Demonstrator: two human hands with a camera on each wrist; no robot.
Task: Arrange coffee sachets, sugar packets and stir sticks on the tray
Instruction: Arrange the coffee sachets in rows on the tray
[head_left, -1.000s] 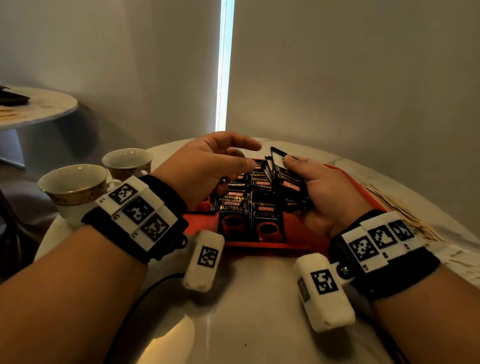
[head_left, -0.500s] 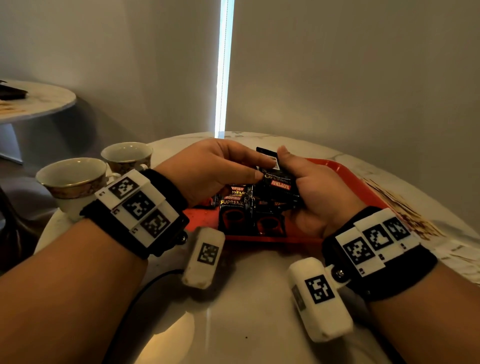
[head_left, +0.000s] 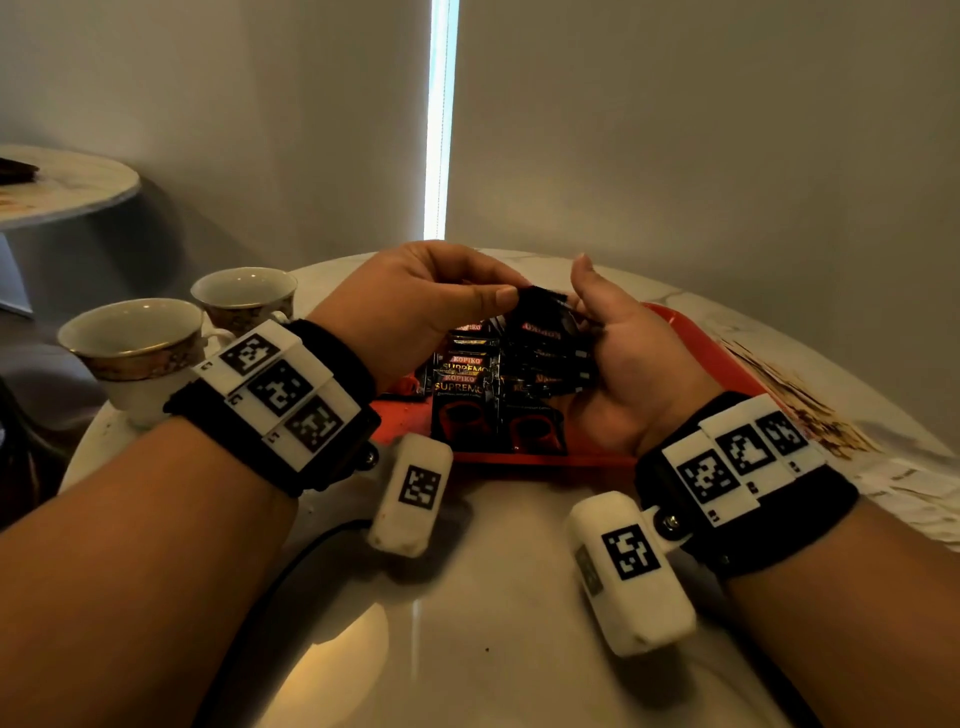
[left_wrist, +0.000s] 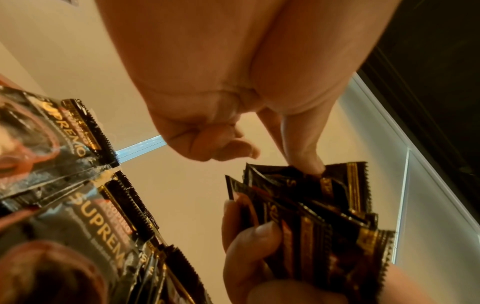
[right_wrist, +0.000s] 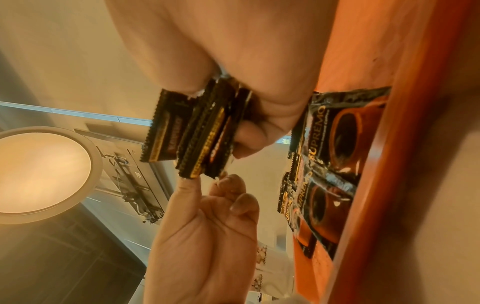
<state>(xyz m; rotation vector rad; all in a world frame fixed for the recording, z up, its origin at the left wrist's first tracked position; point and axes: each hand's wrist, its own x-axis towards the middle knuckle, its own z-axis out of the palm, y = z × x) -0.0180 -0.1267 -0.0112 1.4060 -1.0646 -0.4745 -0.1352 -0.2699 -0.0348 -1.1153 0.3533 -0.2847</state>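
- The right hand (head_left: 623, 364), palm up over the tray (head_left: 701, 343), clasped a fanned stack (head_left: 550, 353) of dark coffee sachets, its fingers curled round the lower edges.
- The left hand (head_left: 415, 306) pinched the top corner of the uppermost sachet (head_left: 540, 301) between thumb and forefinger; its other fingers were curled in, as the left wrist view showed.
- In the right wrist view the stack (right_wrist: 197, 131) stood edge-on in the right hand, with the left hand's fingertips (right_wrist: 189, 183) touching its far end.
- Two rows of sachets (head_left: 467, 384) marked "SUPREMO" lay overlapping on the red tray, just left of the held stack.
- The tray sat on the pale round desk (head_left: 467, 597), near its far edge.
- Stir sticks (head_left: 800, 405) lay scattered on the desk to the right of the tray, apart from it.
- Two cups (head_left: 135, 343) stood at the desk's left edge, beside the left wrist.
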